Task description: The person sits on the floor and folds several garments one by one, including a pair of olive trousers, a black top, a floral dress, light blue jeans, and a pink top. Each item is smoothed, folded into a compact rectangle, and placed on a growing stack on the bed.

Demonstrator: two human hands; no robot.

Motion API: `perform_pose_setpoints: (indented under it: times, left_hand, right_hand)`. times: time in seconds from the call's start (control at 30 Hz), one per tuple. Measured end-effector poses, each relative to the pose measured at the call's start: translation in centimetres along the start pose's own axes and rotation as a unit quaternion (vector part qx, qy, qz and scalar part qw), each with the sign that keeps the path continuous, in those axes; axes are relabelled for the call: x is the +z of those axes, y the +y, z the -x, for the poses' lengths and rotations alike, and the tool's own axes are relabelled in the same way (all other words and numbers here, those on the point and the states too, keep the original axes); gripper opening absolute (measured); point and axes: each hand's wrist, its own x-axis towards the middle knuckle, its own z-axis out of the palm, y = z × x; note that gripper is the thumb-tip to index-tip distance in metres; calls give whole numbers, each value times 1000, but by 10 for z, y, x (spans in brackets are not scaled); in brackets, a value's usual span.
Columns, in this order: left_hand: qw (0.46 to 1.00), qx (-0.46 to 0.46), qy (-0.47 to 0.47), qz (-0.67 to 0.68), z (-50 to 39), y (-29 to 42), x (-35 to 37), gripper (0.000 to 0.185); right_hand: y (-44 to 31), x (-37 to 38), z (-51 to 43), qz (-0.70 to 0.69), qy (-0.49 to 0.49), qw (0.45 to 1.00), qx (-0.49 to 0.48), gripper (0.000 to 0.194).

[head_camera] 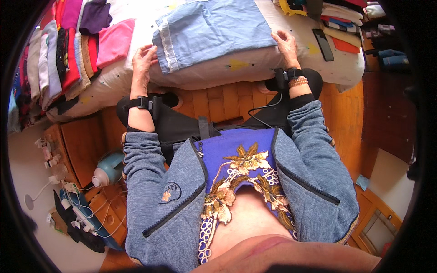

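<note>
A light-blue piece of fabric (215, 37), wrinkled, with a white lace band near its left edge, lies spread on the bed in front of me. Whether it is a garment or a cover I cannot tell. At its left edge is my left hand (145, 59), fingers apart and fingertips close to or touching the cloth. My right hand (286, 44) is at the fabric's near right corner, thumb and fingertips against the edge; whether they pinch it is unclear. Each wrist wears a black strapped device.
The bed (235, 65) has a pale patterned cover. At left stand folded clothes (54, 61) in a row beside a folded pink cloth (116, 42). Stacked clothes (341, 24) and a smartphone (322, 44) lie at right. A blue thermos jug (109, 169) and power strips (80, 215) are at lower left.
</note>
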Motion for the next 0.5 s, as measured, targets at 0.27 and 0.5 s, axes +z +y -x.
perform_pose_setpoints:
  times: [0.27,0.5]
  left_hand:
    - [988,60,39,-136,4,22,17,57]
    - [998,-48,-22,43,1,37,19,32]
  right_hand:
    - [-6,6,-13,-12,-44,997,-54,50]
    - [-40,13,-1,-80,-94,992,-11,28]
